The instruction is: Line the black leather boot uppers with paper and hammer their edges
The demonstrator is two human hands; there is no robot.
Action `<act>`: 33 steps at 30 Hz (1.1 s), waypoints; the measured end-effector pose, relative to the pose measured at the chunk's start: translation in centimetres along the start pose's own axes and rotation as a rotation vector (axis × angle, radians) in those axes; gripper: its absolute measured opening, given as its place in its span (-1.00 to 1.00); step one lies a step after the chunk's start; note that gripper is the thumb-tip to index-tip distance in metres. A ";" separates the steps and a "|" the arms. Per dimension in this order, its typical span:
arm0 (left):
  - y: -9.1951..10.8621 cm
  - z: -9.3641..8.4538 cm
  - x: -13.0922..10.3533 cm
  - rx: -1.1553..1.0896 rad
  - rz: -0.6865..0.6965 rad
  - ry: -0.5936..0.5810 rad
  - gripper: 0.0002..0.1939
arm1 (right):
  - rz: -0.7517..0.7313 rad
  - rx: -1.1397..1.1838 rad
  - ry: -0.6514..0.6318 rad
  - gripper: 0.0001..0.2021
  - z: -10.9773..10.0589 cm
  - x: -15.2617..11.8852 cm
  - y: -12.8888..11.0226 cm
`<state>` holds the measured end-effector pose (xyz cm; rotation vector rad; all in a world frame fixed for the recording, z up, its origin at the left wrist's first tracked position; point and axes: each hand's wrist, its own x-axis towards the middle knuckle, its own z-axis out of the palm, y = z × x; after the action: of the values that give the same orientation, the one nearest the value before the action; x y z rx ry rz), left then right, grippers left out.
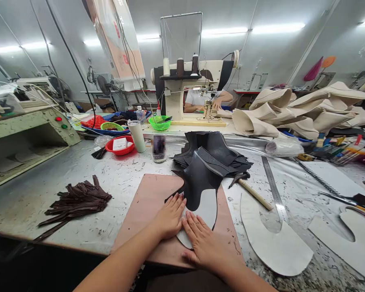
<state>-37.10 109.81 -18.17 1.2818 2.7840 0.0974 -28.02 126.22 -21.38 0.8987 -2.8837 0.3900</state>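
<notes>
Both palms press flat on a white curved lining piece [209, 202] that lies over the lower end of a black leather piece [192, 178]. My left hand [170, 215] rests on its left side with the fingers stretched out. Close beside it, my right hand [202, 239] lies on the lower part, fingers straight. Underneath is a pinkish rectangular mat [144, 207] at the table's front edge. A stack of black leather pieces [213, 144] sits just beyond, touching the worked piece. What lies under the palms is hidden.
A hammer [255, 194], a steel ruler [273, 188] and white U-shaped pieces [280, 251] lie to the right. Dark brown strips [79, 200] are at left. Behind stand a tumbler [136, 136], red bowl [119, 151] and sewing machine [174, 97], with a co-worker [193, 99] beyond.
</notes>
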 end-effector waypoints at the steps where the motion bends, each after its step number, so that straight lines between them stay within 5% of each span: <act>1: 0.0 -0.1 0.0 -0.015 0.001 -0.018 -0.42 | -0.017 0.012 -0.018 -0.18 0.0 -0.2 0.0; 6: -0.4 -0.4 0.4 -0.161 -0.021 0.066 -0.37 | -0.062 0.074 -0.113 -0.19 -0.5 -1.3 0.1; 11: -1.4 -2.6 2.5 -0.240 -0.214 0.392 -0.58 | -0.081 0.104 -0.091 -0.19 -1.0 -1.5 0.1; 15: -0.5 -5.9 5.6 -0.206 -0.427 0.715 -0.32 | -0.121 0.068 -0.008 -0.25 -0.9 -1.8 -0.1; 20: 1.4 -9.2 7.6 -0.227 -0.338 0.614 -0.77 | -0.053 -0.076 0.199 -0.29 -0.6 -2.6 -0.3; 26: -2.4 -16.1 1.7 -0.150 -0.440 0.727 -0.84 | 0.025 -0.152 0.359 -0.40 -0.9 -3.0 -0.7; 30: -7.9 -20.3 -5.1 0.001 -0.836 0.712 -0.74 | 0.116 -0.187 0.418 -0.47 -0.5 -3.3 0.1; 33: -11.8 -21.1 -8.7 0.178 -1.094 0.570 -0.69 | 0.231 -0.229 0.471 -0.61 -0.7 -5.0 2.5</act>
<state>-42.38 94.94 2.14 -0.4849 3.5696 0.1573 -25.34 131.15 -22.09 0.3744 -2.5264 0.2403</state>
